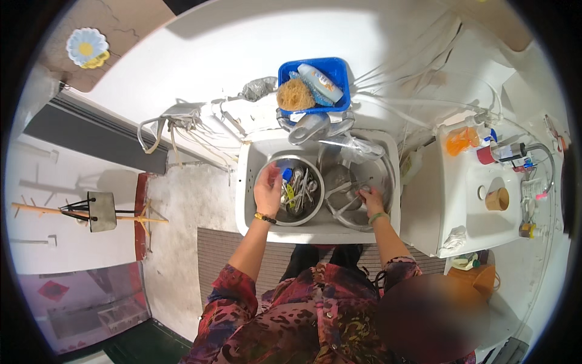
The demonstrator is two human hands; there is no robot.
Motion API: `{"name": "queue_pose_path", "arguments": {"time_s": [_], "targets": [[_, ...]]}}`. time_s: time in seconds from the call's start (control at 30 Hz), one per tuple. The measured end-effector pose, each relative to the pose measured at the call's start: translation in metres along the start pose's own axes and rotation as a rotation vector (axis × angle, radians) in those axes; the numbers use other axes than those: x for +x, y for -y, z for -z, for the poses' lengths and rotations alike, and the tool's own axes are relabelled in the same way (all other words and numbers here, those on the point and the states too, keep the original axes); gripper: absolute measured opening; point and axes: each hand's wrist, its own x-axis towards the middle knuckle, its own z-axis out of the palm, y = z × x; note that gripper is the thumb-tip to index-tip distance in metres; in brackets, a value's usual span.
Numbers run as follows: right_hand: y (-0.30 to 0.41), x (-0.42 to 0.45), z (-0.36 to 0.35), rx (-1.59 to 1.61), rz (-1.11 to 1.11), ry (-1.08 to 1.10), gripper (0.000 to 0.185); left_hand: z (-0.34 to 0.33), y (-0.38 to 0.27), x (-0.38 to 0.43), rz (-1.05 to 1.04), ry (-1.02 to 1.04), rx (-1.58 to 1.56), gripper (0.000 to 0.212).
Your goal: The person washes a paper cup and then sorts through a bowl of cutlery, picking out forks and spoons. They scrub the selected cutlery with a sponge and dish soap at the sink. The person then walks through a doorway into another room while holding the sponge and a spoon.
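Two round metal basins stand side by side in a white sink [318, 237]. The left basin [322, 195] holds a pile of utensils [298, 191], among them metal spoons, a yellow-green handled piece and a blue item. My left hand [268, 189] is over this basin's left rim; its fingertips are blurred, and whether they hold anything is unclear. In the right basin [390, 182] lie several metal utensils and a smaller round metal vessel. My right hand [372, 200] reaches into it and grips a metal utensil [357, 200] between thumb and fingers.
Behind the sink, a blue plastic basket [347, 86] holds a bottle [320, 83] and a tan fibrous scrubber [294, 95]. A metal faucet [310, 128] and a clear plastic bag [363, 149] overhang the basins. At right, a washbasin [489, 227] holds a brown cup [497, 199].
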Motion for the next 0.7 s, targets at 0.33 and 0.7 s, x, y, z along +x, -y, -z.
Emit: {"name": "queue_pose_path", "arguments": {"time_s": [0.33,0.7], "targets": [[0.016,-0.026,-0.007,0.58,-0.261,0.236,0.011,0.018,-0.181,0.104,-0.82,-0.058,0.298,0.025],[0.003,-0.068,-0.004,0.718,-0.33,0.351,0.018,0.04,-0.1,0.189,-0.507,-0.11,0.48,0.03]]}}
